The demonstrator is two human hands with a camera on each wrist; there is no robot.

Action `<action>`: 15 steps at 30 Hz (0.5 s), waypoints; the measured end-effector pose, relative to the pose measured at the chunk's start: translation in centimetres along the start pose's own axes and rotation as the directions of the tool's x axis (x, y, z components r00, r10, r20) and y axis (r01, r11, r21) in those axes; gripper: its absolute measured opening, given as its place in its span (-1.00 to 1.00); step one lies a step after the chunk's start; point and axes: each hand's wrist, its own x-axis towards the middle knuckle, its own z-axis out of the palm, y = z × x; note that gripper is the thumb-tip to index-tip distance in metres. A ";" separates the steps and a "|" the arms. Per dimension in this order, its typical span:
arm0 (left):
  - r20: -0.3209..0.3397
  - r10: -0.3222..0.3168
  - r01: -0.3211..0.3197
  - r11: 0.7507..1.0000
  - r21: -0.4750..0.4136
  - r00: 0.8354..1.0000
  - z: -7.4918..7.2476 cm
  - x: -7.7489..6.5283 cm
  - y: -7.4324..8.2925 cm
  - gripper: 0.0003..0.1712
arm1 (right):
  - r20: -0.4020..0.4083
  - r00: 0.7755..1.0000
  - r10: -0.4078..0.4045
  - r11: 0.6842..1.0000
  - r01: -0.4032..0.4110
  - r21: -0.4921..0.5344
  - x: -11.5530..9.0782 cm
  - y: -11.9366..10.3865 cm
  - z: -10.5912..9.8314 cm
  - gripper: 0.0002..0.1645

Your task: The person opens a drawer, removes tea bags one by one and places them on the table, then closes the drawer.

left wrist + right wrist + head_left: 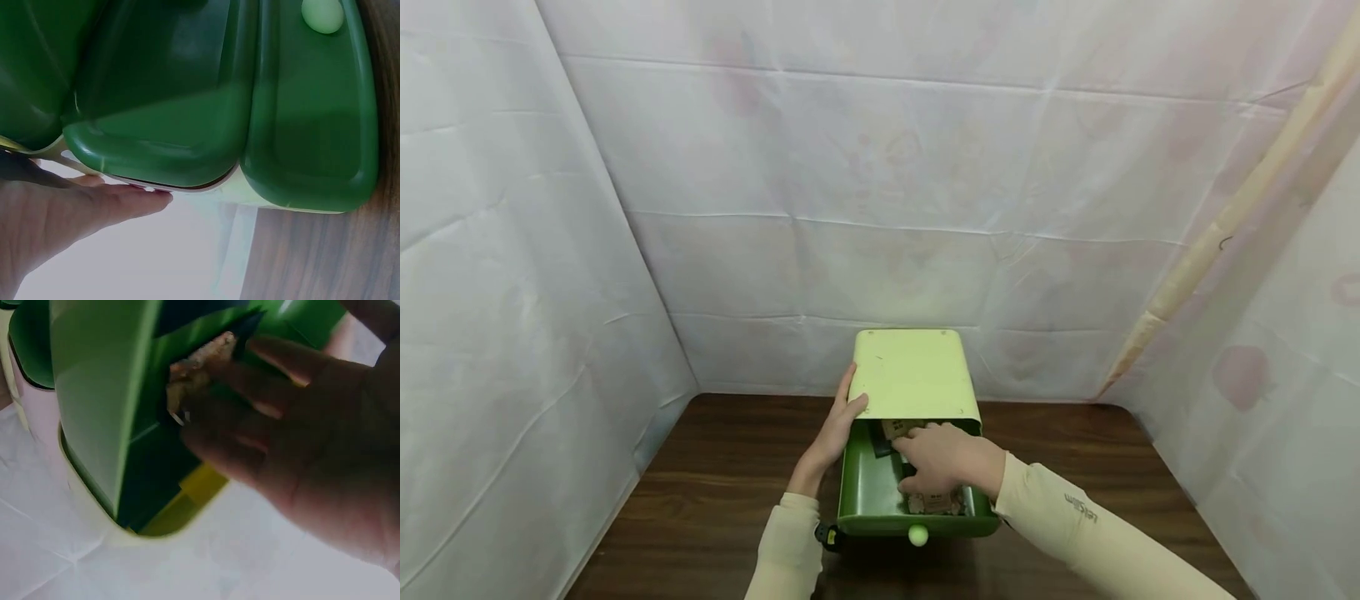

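A small drawer cabinet (913, 371) with a pale yellow-green top stands in front of me. Its green upper drawer (872, 492) is pulled out, showing a round pale knob (918, 535). My left hand (835, 429) rests against the cabinet's left side, thumb at the top edge and fingers straight. Inside the drawer, my right hand (943, 458) reaches in with extended fingers. Below it lies a brown printed piece (931, 503), and another brown piece (895, 428) sits farther back. The right wrist view shows the fingertips right at a crumpled-looking brown piece (187, 381).
Lower green drawers (162, 125) in the cabinet are closed. It stands on a dark wooden table (715, 483), close to a white sheet (887, 275) at the back. More sheeting hangs on both sides. A small black object (829, 536) shows beside the left sleeve.
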 end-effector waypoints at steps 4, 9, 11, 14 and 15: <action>0.008 0.002 -0.002 1.000 -0.008 1.000 0.0 0.1 -0.1 -0.30 | -0.084 0.993 0.086 0.995 -0.091 -0.052 1.4 -0.1 1.1 -0.19; 0.022 -0.003 0.004 1.000 -0.016 1.000 0.3 0.0 -0.4 -0.29 | -0.128 0.986 0.105 0.994 -0.102 0.032 2.7 -0.1 2.5 -0.17; 0.027 0.005 -0.004 1.000 -0.024 1.000 0.4 -0.1 -0.4 -0.29 | -0.131 0.987 0.094 0.995 -0.088 0.050 2.9 0.1 2.9 -0.16; 0.030 0.011 -0.010 0.999 -0.033 0.999 0.5 -0.1 -0.4 -0.29 | -0.149 0.987 0.065 0.996 -0.056 0.063 3.0 0.3 3.2 -0.10; 0.030 0.010 -0.009 0.999 -0.032 1.000 0.5 -0.1 -0.4 -0.29 | -0.160 0.986 0.054 0.997 -0.044 0.067 3.0 0.3 3.2 -0.09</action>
